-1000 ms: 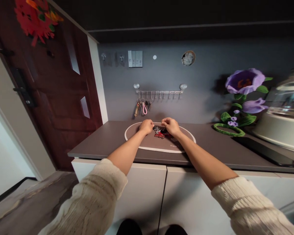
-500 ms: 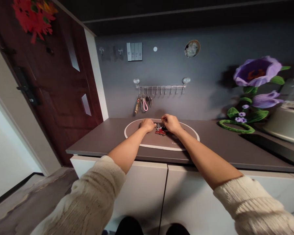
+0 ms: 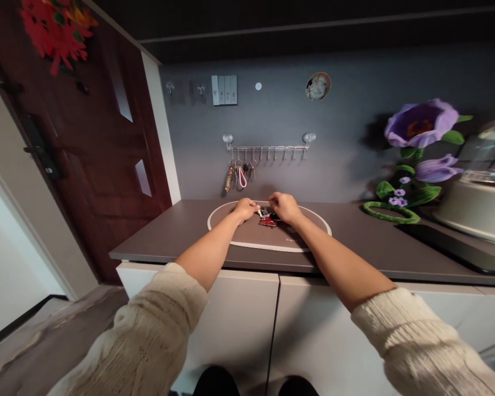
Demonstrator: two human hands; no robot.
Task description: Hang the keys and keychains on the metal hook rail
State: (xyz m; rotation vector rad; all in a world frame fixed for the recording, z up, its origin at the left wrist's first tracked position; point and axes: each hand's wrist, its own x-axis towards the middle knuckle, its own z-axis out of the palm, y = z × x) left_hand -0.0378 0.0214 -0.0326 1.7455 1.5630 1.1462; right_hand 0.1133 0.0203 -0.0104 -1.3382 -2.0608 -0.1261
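Observation:
On the oval brown mat point(image 3: 251, 239) lies a small bunch of keys point(image 3: 267, 222) with red and black parts. My left hand point(image 3: 244, 210) is at the bunch's left side, thumb and fingers pinched on a small silver key point(image 3: 259, 211). Close by on the right, my right hand point(image 3: 286, 208) is closed with its fingertips drawn together above the black part of the bunch. Whatever it holds, if anything, is too small to make out.
Several key rings point(image 3: 240, 175) hang from a clear hook rail point(image 3: 268, 148) on the wall. To the right stand purple artificial flowers point(image 3: 421, 129), a dark flat slab point(image 3: 454, 247) and a cream appliance point(image 3: 474, 203). A dark red door point(image 3: 94, 165) is at the left.
My left hand has lifted slightly and its fingertips now show a silver key. My right hand stays in nearly the same place; the whole view has shifted a little.

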